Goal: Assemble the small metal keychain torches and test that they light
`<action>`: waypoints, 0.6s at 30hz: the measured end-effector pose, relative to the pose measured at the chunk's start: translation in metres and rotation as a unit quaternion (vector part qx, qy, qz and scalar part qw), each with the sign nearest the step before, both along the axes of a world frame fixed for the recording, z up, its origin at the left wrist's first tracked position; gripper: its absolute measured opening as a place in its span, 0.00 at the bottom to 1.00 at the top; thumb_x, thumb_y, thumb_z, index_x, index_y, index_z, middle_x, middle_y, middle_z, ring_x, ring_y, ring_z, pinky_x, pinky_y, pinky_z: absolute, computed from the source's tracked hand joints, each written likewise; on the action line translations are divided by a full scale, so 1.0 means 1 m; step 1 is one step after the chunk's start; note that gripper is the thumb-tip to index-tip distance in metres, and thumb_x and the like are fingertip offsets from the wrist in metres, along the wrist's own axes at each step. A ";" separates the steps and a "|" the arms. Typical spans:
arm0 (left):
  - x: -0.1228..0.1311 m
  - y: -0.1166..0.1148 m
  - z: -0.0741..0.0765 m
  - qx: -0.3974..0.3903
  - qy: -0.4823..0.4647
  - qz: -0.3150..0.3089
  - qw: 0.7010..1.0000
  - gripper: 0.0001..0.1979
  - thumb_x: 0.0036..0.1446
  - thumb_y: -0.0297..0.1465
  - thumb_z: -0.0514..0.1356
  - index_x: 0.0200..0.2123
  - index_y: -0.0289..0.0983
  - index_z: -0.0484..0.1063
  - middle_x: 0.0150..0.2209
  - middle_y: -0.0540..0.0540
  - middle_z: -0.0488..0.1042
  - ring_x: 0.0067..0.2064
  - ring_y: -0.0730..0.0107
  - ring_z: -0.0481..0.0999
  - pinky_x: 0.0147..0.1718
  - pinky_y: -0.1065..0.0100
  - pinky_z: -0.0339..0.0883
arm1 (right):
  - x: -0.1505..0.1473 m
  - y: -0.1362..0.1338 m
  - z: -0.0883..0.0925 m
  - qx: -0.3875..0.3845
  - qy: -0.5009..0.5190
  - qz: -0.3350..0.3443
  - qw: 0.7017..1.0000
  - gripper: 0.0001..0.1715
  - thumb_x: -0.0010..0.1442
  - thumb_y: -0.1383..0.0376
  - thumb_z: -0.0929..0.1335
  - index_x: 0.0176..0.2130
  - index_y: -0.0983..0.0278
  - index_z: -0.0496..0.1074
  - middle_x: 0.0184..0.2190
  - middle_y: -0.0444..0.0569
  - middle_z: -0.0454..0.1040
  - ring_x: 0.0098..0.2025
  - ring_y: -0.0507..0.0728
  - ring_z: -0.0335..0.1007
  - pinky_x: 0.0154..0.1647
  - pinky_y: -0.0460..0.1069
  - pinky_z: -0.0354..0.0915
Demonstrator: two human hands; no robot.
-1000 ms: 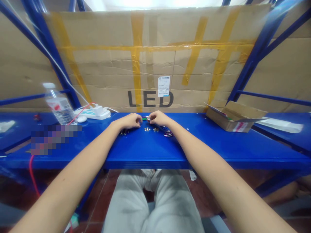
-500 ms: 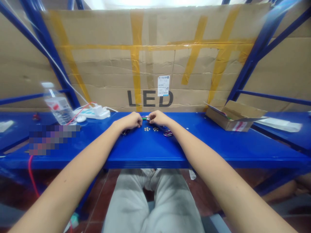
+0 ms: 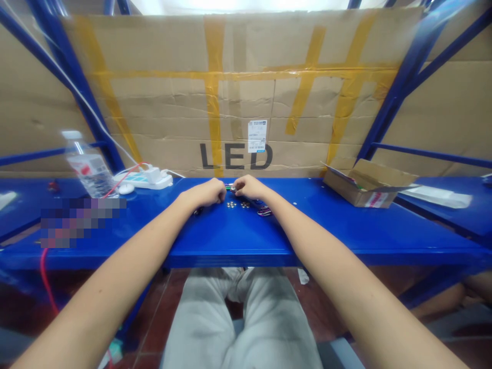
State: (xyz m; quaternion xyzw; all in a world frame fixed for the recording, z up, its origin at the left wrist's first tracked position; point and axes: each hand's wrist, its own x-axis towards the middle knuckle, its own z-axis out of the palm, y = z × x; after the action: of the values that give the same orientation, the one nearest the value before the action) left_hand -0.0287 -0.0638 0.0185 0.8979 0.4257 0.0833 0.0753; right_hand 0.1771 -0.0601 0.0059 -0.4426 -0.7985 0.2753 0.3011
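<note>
Over the back of the blue table (image 3: 230, 233), my right hand (image 3: 248, 186) is closed in a pinch on a small round silvery piece (image 3: 233, 188). My left hand (image 3: 215, 191) is curled closed just to the left; anything in its fingers is hidden. A thin green and purple item (image 3: 228, 186) shows between the hands. In front of them lie two small clusters of round metal pieces, one on the left (image 3: 231, 204) and one on the right (image 3: 245, 204). Shiny purple items (image 3: 264, 210) rest beside my right wrist. Small dark items (image 3: 198, 210) are partly covered by my left wrist.
An open cardboard box (image 3: 365, 185) stands at the right, near a white packet (image 3: 442, 196). At the left are a water bottle (image 3: 87, 166), a white power strip (image 3: 144, 178) and a red cable (image 3: 45, 279). A large cardboard sheet (image 3: 172, 118) backs the table.
Both hands stay almost in place, with the right hand still pinching the small round piece. The whole view has shifted slightly.
</note>
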 end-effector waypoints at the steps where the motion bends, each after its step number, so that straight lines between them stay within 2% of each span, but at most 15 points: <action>1: 0.002 -0.001 0.000 0.008 -0.002 -0.003 1.000 0.07 0.43 0.24 0.63 0.26 0.37 0.81 0.24 0.45 0.77 0.29 0.65 0.75 0.32 0.67 0.67 | 0.000 0.000 0.000 0.001 -0.001 0.001 1.000 0.11 0.49 0.80 0.70 0.32 0.68 0.77 0.30 0.47 0.80 0.33 0.52 0.73 0.39 0.44 0.66; 5: 0.007 -0.003 0.001 0.033 0.022 -0.009 0.999 0.09 0.43 0.22 0.60 0.25 0.36 0.81 0.26 0.44 0.78 0.28 0.66 0.75 0.31 0.68 0.64 | 0.000 0.001 -0.001 0.008 -0.006 0.000 1.000 0.11 0.48 0.81 0.70 0.32 0.68 0.77 0.31 0.47 0.81 0.34 0.53 0.74 0.39 0.44 0.66; 8: 0.004 -0.001 0.001 0.016 0.014 -0.011 1.000 0.10 0.44 0.21 0.60 0.26 0.37 0.81 0.27 0.44 0.79 0.29 0.66 0.75 0.31 0.68 0.64 | 0.000 0.002 -0.001 0.010 -0.008 0.001 1.000 0.12 0.49 0.81 0.70 0.33 0.68 0.77 0.31 0.48 0.81 0.34 0.53 0.73 0.38 0.44 0.66; 12: -0.005 0.004 0.000 -0.009 -0.023 -0.008 1.000 0.11 0.45 0.24 0.62 0.33 0.39 0.82 0.31 0.46 0.80 0.32 0.66 0.76 0.32 0.70 0.64 | 0.001 0.004 -0.002 0.012 -0.004 0.005 1.000 0.11 0.49 0.79 0.71 0.32 0.68 0.77 0.30 0.47 0.80 0.33 0.52 0.72 0.38 0.45 0.66; 15: -0.010 0.006 0.000 -0.004 -0.013 0.009 1.000 0.14 0.47 0.27 0.63 0.38 0.40 0.82 0.34 0.46 0.81 0.33 0.66 0.76 0.32 0.70 0.64 | 0.001 0.006 -0.004 0.006 0.006 0.011 1.000 0.10 0.48 0.79 0.71 0.31 0.68 0.77 0.29 0.46 0.79 0.32 0.52 0.72 0.39 0.45 0.66; 18: -0.010 0.005 0.001 -0.019 0.000 0.002 1.000 0.10 0.49 0.30 0.63 0.36 0.40 0.82 0.35 0.46 0.82 0.34 0.65 0.77 0.33 0.69 0.64 | 0.001 0.006 -0.004 0.004 0.008 0.014 1.000 0.09 0.48 0.79 0.71 0.30 0.68 0.77 0.28 0.45 0.79 0.32 0.51 0.71 0.40 0.45 0.66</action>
State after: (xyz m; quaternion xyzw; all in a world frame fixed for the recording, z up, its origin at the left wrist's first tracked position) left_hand -0.0391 -0.0584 0.0195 0.8952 0.4294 0.0750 0.0923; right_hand 0.1781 -0.0543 0.0022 -0.4282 -0.8033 0.2796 0.3052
